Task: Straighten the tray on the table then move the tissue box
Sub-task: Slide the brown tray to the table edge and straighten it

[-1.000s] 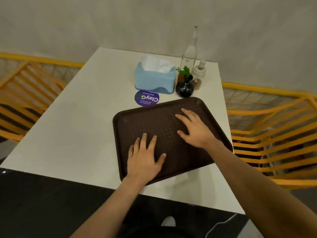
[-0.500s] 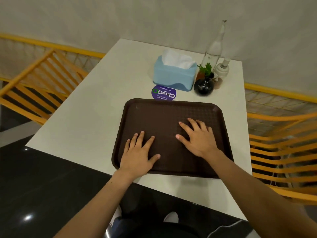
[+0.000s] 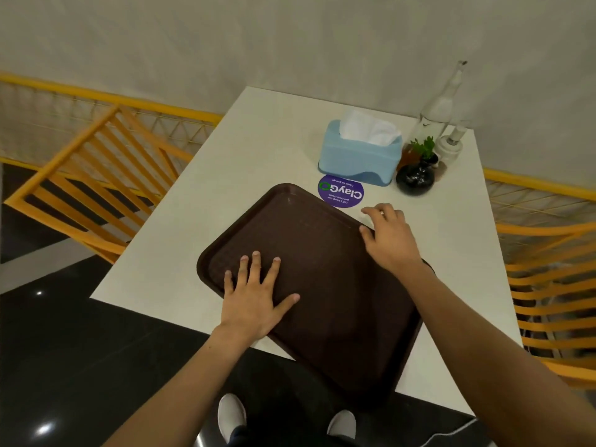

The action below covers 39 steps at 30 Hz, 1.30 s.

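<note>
A dark brown tray lies askew on the white table, its near corner hanging over the table's front edge. My left hand rests flat on the tray's left part, fingers spread. My right hand grips the tray's far right rim, fingers curled over the edge. A light blue tissue box with white tissue sticking out stands at the back of the table, beyond the tray and apart from it.
A round purple sticker lies between tray and tissue box. A black vase with a green plant, a glass bottle and a small white dispenser stand right of the box. Yellow chairs flank the table.
The tray has turned clockwise and slid toward me, one corner now past the table edge. My right hand moved from flat on the tray to its far right rim.
</note>
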Each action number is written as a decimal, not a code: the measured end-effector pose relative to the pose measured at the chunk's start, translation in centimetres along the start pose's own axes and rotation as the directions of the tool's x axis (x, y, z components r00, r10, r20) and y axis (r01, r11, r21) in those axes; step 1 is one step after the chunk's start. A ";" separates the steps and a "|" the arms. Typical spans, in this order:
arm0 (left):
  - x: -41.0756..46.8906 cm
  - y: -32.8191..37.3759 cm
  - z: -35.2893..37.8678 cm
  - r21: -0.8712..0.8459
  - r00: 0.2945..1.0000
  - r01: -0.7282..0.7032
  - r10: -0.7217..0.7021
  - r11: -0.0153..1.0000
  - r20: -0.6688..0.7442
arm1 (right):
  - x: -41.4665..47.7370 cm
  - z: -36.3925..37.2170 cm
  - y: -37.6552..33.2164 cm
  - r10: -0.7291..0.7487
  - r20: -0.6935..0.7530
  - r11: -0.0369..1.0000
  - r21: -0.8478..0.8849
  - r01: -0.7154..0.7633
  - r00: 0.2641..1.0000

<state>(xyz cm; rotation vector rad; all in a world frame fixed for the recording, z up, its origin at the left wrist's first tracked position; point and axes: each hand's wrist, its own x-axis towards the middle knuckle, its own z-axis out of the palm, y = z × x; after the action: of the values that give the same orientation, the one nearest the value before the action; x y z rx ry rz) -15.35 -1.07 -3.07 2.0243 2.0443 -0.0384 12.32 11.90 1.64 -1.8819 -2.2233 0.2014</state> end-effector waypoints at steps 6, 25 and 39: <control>2.3 -3.9 -1.2 0.013 0.990 -0.141 0.141 0.990 -0.006 | 0.9 1.9 -0.8 0.123 0.237 0.991 -0.076 -0.108 0.964; 1.9 -11.4 -1.4 -0.265 0.967 0.130 -0.181 0.955 -0.178 | -1.5 5.7 -7.7 0.326 0.055 0.940 -0.121 -0.318 0.944; 6.5 -16.8 -3.5 -0.290 0.959 0.050 -0.127 0.956 -0.252 | -1.9 7.5 -12.7 0.403 -0.056 0.914 -0.025 -0.405 0.914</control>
<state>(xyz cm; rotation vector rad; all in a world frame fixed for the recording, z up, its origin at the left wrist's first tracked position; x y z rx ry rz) -32.43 5.53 -3.74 1.8415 2.1504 0.5079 -1.39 8.18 -2.63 -2.3225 -1.7910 0.1784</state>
